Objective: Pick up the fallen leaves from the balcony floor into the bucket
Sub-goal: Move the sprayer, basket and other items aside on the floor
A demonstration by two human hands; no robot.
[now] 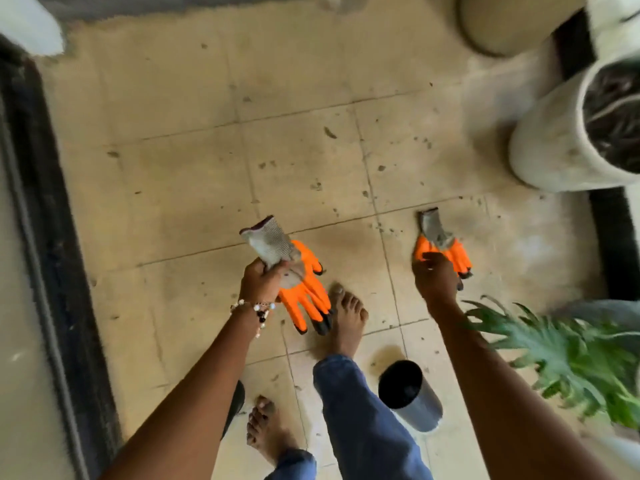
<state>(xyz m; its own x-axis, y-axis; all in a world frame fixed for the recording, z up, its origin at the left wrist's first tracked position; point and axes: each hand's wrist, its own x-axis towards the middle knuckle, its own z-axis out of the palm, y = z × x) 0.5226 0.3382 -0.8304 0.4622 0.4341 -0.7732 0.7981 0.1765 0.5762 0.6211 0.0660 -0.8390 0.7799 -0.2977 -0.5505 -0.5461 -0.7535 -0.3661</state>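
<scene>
Curling around the grey knit cuff of an orange work glove (pixel 300 282), the fingers (pixel 257 268) of the left hand (pixel 260 285) grip it so that its black-tipped orange digits hang down below the fist; a beaded bracelet (pixel 254 310) circles the wrist just behind. The fingers (pixel 423 259) of the right hand (pixel 435 279) pinch a second orange glove (pixel 441 242) at its palm, the grey cuff standing up beyond the knuckles and the orange digits pointing out to the right of them. Between the two hands and slightly nearer the body, a bare foot (pixel 346 322) rests on the tiled balcony floor (pixel 194 140), with a blue trouser leg (pixel 363 420) above it; a second bare foot (pixel 268 431) sits lower, under the left forearm. Below the right hand, beside the trouser leg, a dark cylindrical bucket (pixel 408 394) stands on the tiles, open mouth up. Small dark bits of leaf litter (pixel 329 132) lie scattered over the floor beyond both sets of fingers, thickest along the tile joints ahead of the right hand. Farther out past the right hand stands a white planter (pixel 550 147) holding dark dry material, with a larger pale pot (pixel 512 22) beyond it. Green split leaves of a plant (pixel 568 355) spread to the right of the right forearm. A dark door track (pixel 52 237) runs well left of the left hand.
</scene>
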